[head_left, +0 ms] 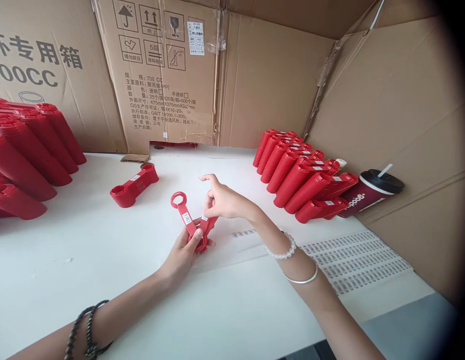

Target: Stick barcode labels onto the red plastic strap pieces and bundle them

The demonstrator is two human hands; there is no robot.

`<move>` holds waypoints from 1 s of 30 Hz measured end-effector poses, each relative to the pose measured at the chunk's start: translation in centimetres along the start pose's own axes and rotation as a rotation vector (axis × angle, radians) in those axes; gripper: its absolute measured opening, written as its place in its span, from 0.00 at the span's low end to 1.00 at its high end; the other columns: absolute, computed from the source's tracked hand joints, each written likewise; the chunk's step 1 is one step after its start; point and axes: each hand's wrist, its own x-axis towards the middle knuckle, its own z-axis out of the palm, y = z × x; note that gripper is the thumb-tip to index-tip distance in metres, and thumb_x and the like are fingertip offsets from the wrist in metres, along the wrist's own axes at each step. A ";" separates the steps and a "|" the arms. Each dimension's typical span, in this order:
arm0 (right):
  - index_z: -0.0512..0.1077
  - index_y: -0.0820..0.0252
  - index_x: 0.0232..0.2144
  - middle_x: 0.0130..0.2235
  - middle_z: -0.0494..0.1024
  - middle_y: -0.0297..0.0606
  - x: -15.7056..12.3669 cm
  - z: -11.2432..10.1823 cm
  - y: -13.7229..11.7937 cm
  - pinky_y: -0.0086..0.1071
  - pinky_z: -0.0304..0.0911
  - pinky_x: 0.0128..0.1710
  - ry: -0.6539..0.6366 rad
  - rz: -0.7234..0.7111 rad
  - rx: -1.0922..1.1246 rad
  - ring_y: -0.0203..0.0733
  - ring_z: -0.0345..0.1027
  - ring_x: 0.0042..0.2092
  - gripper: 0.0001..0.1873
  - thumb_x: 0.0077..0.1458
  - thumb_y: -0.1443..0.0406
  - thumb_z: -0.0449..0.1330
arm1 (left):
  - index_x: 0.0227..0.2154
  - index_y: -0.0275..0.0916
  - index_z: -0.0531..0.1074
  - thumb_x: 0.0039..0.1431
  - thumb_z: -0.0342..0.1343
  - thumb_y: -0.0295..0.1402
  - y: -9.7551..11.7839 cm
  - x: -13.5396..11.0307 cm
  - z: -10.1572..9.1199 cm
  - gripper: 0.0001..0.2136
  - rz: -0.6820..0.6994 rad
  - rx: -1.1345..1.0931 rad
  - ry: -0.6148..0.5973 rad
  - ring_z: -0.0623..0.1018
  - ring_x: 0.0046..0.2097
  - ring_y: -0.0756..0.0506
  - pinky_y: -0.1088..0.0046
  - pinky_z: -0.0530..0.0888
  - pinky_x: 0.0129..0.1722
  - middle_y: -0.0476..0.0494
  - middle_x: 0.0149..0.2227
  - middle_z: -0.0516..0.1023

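Note:
My left hand (185, 249) is closed around red plastic two-ring cup carriers, gripping them near their lower rings. One carrier (182, 210) fans out to the upper left, a white barcode label on its bar. Another carrier (208, 226) slants to the upper right, partly hidden by my right hand (226, 200). That hand is over it, index finger stretched out and apart from the thumb, which is at the label (204, 217). A tiny pale thing shows at the index fingertip, too small to name. Left of my hands lies a short stack of labelled carriers (136, 184).
Tall stacks of red carriers stand at left (33, 145) and right (292, 170). A sheet of barcode labels (352, 262) lies under my right forearm. A dark lidded cup with a straw (375, 192) leans by the right cardboard wall (405, 115). Cardboard (160, 100) borders the table's back.

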 end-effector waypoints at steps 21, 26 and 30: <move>0.47 0.58 0.62 0.31 0.77 0.30 -0.3 0.5 -1.2 0.36 0.54 0.46 0.023 0.081 -0.176 0.43 0.66 0.42 0.44 0.44 0.70 0.60 | 0.55 0.44 0.61 0.61 0.50 0.48 0.3 -0.3 0.2 0.23 -0.003 -0.023 0.005 0.72 0.38 0.49 0.67 0.66 0.41 0.41 0.57 0.65; 0.43 0.60 0.64 0.28 0.75 0.30 -0.3 1.6 -1.4 0.40 0.49 0.50 0.088 0.046 -0.411 0.43 0.66 0.41 0.45 0.46 0.74 0.56 | 0.56 0.45 0.60 0.61 0.51 0.47 0.2 -0.3 0.2 0.23 0.008 -0.027 0.017 0.73 0.40 0.48 0.68 0.67 0.40 0.41 0.55 0.66; 0.33 0.57 0.67 0.27 0.74 0.31 -0.4 3.2 -2.0 0.52 0.40 0.57 0.196 -0.089 -0.756 0.46 0.63 0.44 0.48 0.49 0.77 0.53 | 0.55 0.44 0.61 0.60 0.52 0.47 0.0 -0.3 0.2 0.23 0.028 -0.034 0.047 0.73 0.41 0.47 0.68 0.68 0.41 0.41 0.53 0.68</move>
